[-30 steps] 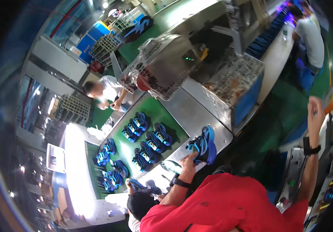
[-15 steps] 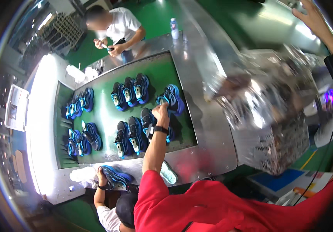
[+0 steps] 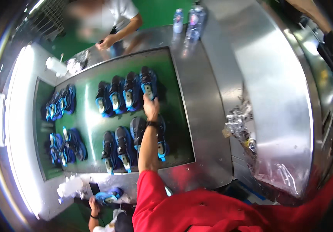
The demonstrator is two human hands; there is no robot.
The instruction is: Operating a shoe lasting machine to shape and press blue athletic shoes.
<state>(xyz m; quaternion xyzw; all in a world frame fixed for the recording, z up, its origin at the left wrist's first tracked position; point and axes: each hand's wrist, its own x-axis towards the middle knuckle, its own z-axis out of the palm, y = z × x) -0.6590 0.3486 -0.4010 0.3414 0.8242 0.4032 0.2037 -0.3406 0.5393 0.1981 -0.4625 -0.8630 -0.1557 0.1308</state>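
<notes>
My left hand point(image 3: 151, 107) reaches far over the green belt, its fingers closed on the heel end of a black-and-blue sneaker point(image 3: 148, 82). That sneaker stands at the right end of the far row, beside three similar sneakers point(image 3: 131, 91). Below my wrist lies a nearer row of sneakers point(image 3: 124, 147), partly covered by my forearm. At the upper right edge, a dark wristband point(image 3: 328, 43) and part of my right arm show dimly; the fingers of my right hand cannot be made out.
More sneakers point(image 3: 73, 143) stand on the belt's left, near a bright white lit housing point(image 3: 17, 127). Bottles point(image 3: 178, 21) stand on the far metal rim. Crumpled clear plastic point(image 3: 243, 123) lies beside the right metal table point(image 3: 274, 77). One co-worker point(image 3: 122, 23) is across, another point(image 3: 116, 222) near left.
The right-hand sneaker, slanted and apart before, now stands upright in line with the far row. The blurred, plastic-wrapped bulk on the right has gone from that place. The whole view has shifted.
</notes>
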